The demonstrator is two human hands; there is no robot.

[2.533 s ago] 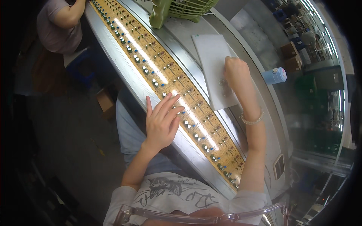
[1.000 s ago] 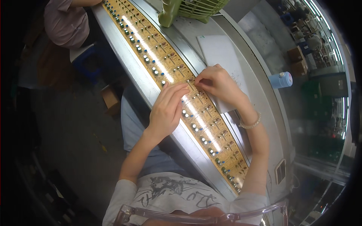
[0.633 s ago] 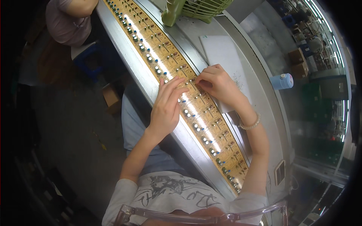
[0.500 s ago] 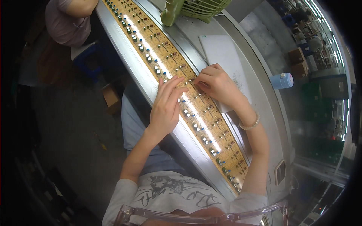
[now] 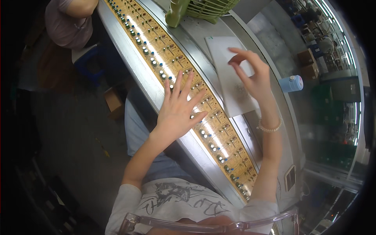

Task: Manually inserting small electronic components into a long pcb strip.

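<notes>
A long row of amber circuit boards (image 5: 235, 156) runs diagonally along a metal rail, set with small green-and-white capacitors, blue parts and other components. My left hand (image 5: 176, 107) rests over the boards with its fingers spread, holding nothing. To the right, my right hand (image 5: 254, 74) is raised above a white sheet (image 5: 221, 49). Its thumb and a forefinger meet at the tips while another finger stretches out; anything between the tips is too small to make out. Below those fingertips, a scatter of tiny thin parts (image 5: 239, 93) lies on the sheet.
A green fan (image 5: 203, 9) stands at the far end of the bench. A light blue bottle (image 5: 291, 83) is beyond the right edge, and a phone (image 5: 290, 178) lies near my right elbow. Another person's arm (image 5: 80, 6) shows at the upper left, by a blue stool (image 5: 90, 64).
My right hand has lifted off the boards and moved right, over the white sheet. My left hand has spread its fingers and turned flatter over the boards.
</notes>
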